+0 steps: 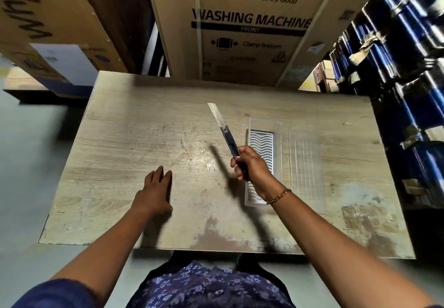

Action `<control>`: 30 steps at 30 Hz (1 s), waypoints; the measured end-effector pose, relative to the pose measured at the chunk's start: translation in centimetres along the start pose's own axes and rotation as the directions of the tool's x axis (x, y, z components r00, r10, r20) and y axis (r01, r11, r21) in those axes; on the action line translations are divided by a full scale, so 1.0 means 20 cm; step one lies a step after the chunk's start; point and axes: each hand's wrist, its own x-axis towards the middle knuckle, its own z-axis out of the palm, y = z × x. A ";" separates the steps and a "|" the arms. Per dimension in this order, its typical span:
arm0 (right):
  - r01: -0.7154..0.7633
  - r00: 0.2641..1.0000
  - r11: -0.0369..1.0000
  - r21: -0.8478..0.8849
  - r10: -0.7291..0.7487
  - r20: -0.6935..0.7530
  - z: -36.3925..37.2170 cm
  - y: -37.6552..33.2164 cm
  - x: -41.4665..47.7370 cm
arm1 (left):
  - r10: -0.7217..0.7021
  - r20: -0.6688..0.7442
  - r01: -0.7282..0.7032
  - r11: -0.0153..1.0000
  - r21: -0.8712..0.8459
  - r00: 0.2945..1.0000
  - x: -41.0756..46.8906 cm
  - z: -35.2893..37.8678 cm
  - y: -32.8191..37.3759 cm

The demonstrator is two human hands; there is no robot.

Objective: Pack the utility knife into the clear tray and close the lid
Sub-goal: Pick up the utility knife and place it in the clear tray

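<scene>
The utility knife [227, 134] was in the air above the desk [134, 139], its blade fully run out and pointing away from the person, its dark handle clamped in the right hand [249, 166]. Just to its right lay the clear tray [260, 161], open on the desk, with its lid [305, 166] folded flat on the far side; the ribbed well of the tray held nothing. The left hand [156, 194] rested flat on the desk, fingers together, holding nothing, well apart from the knife. The step in hand looked like the carry toward the tray. The next move likely called for drawing the bare blade back into the handle, then laying the knife lengthwise in the well before swinging the lid over.
</scene>
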 end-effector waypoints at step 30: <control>0.172 0.985 0.919 0.356 -0.172 -0.032 -0.19 -0.22 -0.26 | 0.003 -0.004 -0.003 1.000 0.003 1.000 0.00 0.01 0.00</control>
